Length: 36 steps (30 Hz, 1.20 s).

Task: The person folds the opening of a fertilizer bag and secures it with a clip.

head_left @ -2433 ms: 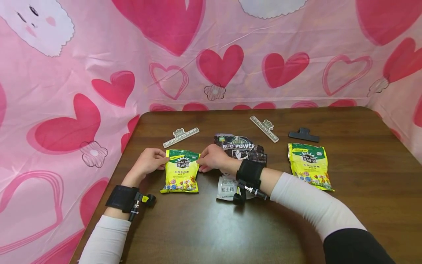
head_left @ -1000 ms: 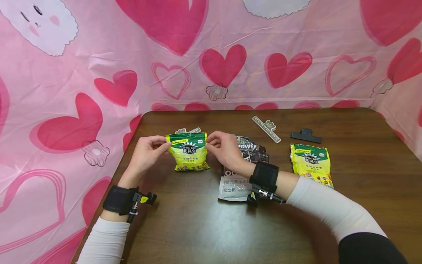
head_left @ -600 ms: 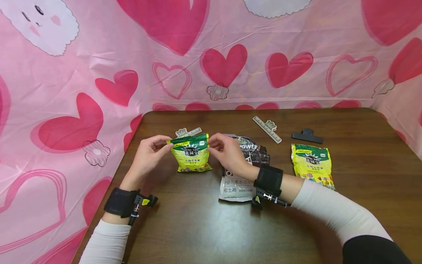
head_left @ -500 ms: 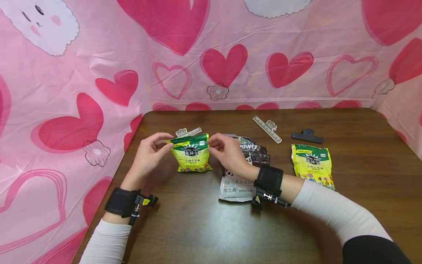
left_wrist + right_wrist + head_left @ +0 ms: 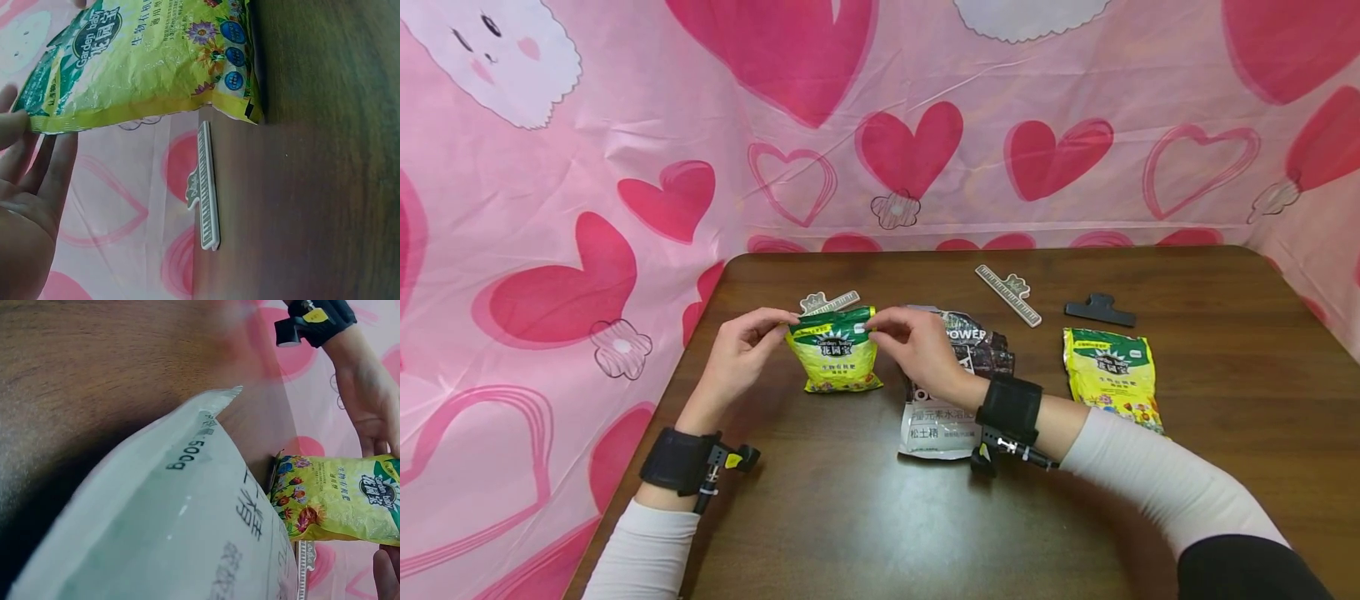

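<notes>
— On the table (image 5: 850, 517), left of the silver-and-black bag (image 5: 943, 417), we hold the yellow packet (image 5: 837, 367) roughly upright.
— What could go wrong?
— Our left hand (image 5: 741, 350) and right hand (image 5: 919, 346) pinch only its top corners; if we loosen either, it could slump.
— And behind it?
— The white clip (image 5: 840, 302): we could knock it by tipping the packet backward.

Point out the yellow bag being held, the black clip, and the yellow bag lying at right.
Held yellow bag (image 5: 837, 353): head view, middle of its printed front.
Black clip (image 5: 1100, 313): head view, on its long bar.
Right-hand yellow bag (image 5: 1110, 373): head view, on its printed front.
</notes>
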Each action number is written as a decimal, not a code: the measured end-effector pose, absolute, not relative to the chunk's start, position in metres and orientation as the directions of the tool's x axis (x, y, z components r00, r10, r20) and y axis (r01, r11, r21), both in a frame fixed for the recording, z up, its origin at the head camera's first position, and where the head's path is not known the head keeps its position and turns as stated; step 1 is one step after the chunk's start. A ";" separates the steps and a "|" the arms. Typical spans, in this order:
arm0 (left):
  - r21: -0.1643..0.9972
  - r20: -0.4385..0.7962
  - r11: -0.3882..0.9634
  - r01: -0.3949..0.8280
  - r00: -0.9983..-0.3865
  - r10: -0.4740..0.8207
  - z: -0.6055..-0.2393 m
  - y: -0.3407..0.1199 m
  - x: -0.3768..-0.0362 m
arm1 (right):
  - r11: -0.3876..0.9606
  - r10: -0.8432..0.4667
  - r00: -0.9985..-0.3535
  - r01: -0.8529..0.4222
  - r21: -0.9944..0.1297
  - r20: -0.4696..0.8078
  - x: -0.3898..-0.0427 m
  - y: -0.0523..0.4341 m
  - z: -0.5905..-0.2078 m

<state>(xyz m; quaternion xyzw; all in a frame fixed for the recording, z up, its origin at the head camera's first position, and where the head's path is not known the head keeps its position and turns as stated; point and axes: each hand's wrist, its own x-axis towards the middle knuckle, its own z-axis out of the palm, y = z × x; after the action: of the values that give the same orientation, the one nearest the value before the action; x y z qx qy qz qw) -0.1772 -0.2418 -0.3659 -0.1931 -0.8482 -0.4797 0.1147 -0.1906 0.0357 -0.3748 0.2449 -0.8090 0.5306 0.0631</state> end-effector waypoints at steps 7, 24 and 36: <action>0.768 0.375 0.457 0.448 -0.894 0.247 -0.366 -0.241 -0.175 | 0.294 -0.358 -0.852 -0.492 -0.820 0.383 -0.191 0.034 -0.375; 0.802 0.312 0.444 0.400 -0.914 0.259 -0.368 -0.239 -0.179 | 0.336 -0.410 -0.829 -0.525 -0.782 0.380 -0.188 0.034 -0.377; 0.777 0.309 0.480 0.407 -0.911 0.273 -0.368 -0.237 -0.178 | 0.402 -0.423 -0.816 -0.559 -0.726 0.394 -0.188 0.033 -0.378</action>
<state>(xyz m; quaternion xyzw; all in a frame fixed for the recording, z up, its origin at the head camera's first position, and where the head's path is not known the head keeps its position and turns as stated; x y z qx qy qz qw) -0.1783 -0.2375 -0.3684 -0.1985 -0.8574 -0.4694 0.0714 -0.1879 0.0326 -0.3781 0.2943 -0.8340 0.4610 0.0735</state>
